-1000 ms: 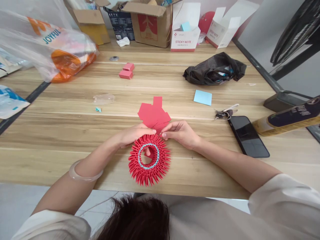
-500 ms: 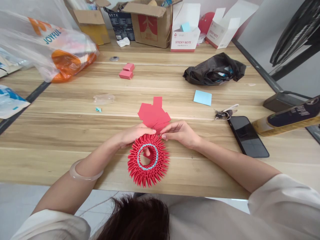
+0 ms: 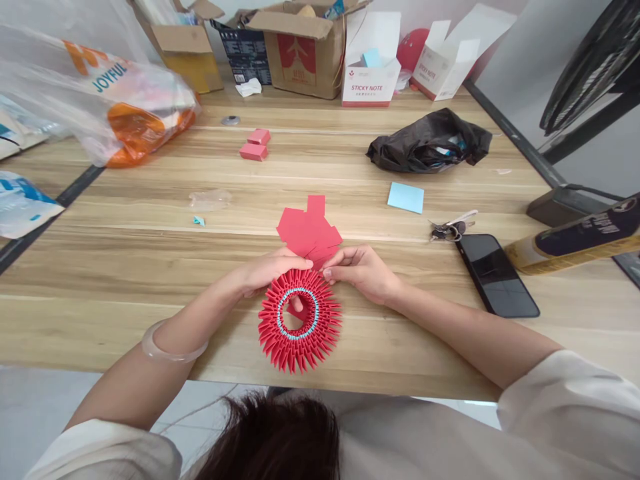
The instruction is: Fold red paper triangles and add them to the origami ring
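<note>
A round red folded-paper ring (image 3: pixel 327 327), built of many pointed pieces with a light blue band around its centre hole, is held above the table near its front edge. My left hand (image 3: pixel 273 270) grips its far left rim, thumb on top and a fingertip showing through the hole. At the far right rim, my right hand (image 3: pixel 363 272) has thumb and forefinger pinched at the red points; whether a separate small piece is between them I cannot make out. Just beyond both hands lies a loose pile of red paper sheets (image 3: pixel 307 230).
Farther back lie two red paper blocks (image 3: pixel 254 153), a light blue sticky-note pad (image 3: pixel 405 198) and a black plastic bag (image 3: pixel 430 143). Keys (image 3: pixel 450 231) and a phone (image 3: pixel 497 275) are at right. Cardboard boxes (image 3: pixel 307 63) line the back; a plastic bag (image 3: pixel 145 120) stands left.
The paper ring has shifted very slightly to the right in view. Both hands keep nearly the same hold and place.
</note>
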`<state>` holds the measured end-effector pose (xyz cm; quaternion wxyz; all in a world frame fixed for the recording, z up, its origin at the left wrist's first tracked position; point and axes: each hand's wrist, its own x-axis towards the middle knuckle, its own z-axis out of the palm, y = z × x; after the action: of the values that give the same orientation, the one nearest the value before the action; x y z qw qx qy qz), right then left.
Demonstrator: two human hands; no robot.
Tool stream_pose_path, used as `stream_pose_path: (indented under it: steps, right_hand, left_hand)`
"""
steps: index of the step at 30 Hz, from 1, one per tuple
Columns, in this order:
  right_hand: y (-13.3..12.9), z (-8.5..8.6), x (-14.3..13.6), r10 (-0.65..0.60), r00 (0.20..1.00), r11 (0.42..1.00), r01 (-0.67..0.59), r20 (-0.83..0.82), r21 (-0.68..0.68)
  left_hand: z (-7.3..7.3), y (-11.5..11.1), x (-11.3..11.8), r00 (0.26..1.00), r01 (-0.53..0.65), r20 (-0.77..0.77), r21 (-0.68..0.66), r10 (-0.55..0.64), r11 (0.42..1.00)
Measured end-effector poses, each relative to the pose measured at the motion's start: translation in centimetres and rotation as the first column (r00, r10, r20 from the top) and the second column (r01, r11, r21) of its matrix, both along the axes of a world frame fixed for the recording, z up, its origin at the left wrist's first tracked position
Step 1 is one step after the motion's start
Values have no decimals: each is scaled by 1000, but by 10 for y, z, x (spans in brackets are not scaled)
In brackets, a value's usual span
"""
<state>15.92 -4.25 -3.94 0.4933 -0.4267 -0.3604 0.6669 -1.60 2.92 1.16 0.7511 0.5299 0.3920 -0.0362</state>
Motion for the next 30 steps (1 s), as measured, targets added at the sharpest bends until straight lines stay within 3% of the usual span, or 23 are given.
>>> stream_pose_path:
  steps: [10,19,23,27,30]
  right_hand:
    - [-4,4,-5,-63,998,998,63,-17,-12]
    - [-6,5,-6,-68,998,997,68,-4,-23]
    - [-6,5,-7,-75,997,997,75,-17,-8]
    - [-6,4,-9,-75,996,997,75,-43,7]
    - [-6,3,-12,-79,996,997,79,-48,-2]
  left_hand:
    - [1,-1,-1,999,36,4,19,-36,999]
    - [0,0,-5,1000,11,14,-57,-10,998]
    - [1,0,-7,998,55,25,101,-58,993]
    - [3,0,-7,967,252,-39,303,-252,919]
    - [6,0,-8,952,303,-69,380,-300,874]
